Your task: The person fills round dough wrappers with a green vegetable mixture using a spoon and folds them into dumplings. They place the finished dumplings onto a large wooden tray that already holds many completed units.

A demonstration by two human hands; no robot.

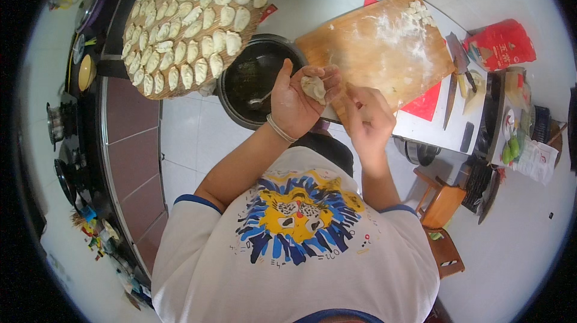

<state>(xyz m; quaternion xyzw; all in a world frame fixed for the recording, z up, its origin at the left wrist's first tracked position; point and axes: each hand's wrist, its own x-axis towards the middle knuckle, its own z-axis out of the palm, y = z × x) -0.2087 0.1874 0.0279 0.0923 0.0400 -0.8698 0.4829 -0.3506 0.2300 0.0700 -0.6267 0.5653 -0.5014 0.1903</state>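
A folded white dumpling [313, 89] with a crimped edge lies across the palm and fingers of my left hand [293, 103], which is turned up and cupped around it. My right hand [368, 118] is just to the right, apart from the dumpling. Its fingers are curled in and the thumb presses toward them; whether anything is between them is hidden. Both hands are above the near left edge of a floured wooden board [336, 46]. Under my left hand stands a dark pot [226, 95] with a spoon [259, 101] in it.
Rows of dumplings cover a round woven tray [170, 92] at upper left. Small dough pieces [422, 14] sit at the board's far corner. A cleaver [457, 53] and a long knife [450, 103] lie right of the board, near a red bag [502, 45]. A wooden chair [443, 199] stands lower right.
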